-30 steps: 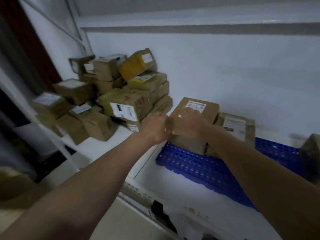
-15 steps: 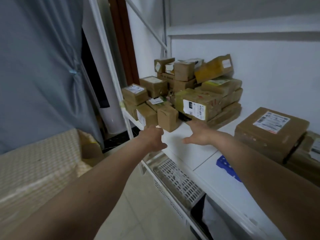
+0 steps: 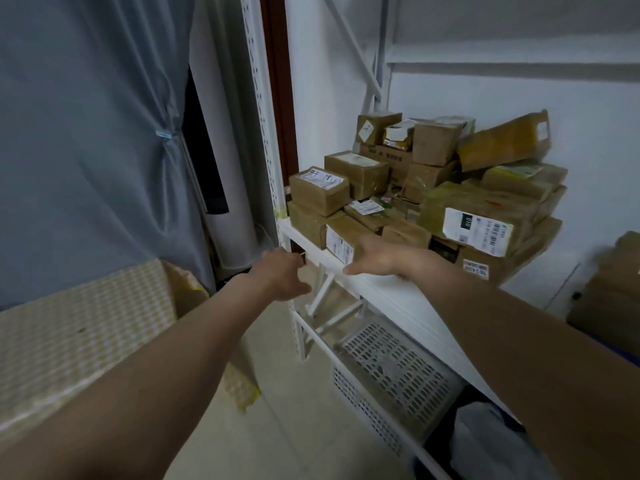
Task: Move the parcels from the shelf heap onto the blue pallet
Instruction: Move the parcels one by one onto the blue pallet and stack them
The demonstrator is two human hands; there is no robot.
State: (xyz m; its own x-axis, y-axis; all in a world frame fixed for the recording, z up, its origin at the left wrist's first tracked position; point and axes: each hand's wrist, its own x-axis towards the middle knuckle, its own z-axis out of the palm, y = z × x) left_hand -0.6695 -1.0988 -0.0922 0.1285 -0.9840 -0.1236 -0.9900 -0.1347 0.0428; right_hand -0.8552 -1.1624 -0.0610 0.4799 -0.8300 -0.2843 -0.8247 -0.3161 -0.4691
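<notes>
Cardboard parcels make up the heap (image 3: 446, 188) on the white shelf (image 3: 391, 289), packed against the wall and the upright at the shelf's far-left end. Both hands are empty: the left hand (image 3: 280, 275) hangs loosely curled just off the shelf's front edge, the right hand (image 3: 384, 256) is spread flat with fingers apart, just in front of the small box (image 3: 341, 237) at the heap's near corner. Whether it touches that box I cannot tell.

That box is probably the next pick — it sits low and at the front, with nothing resting on it that I can see. These look like stiff, taped cartons, likely light enough for one hand, though tape may make the faces slick. Grip across two opposite sides, not the label. Only a sliver of blue shows of the pallet (image 3: 632, 356), to the right of the heap, with boxes (image 3: 609, 299) blurred there.
</notes>
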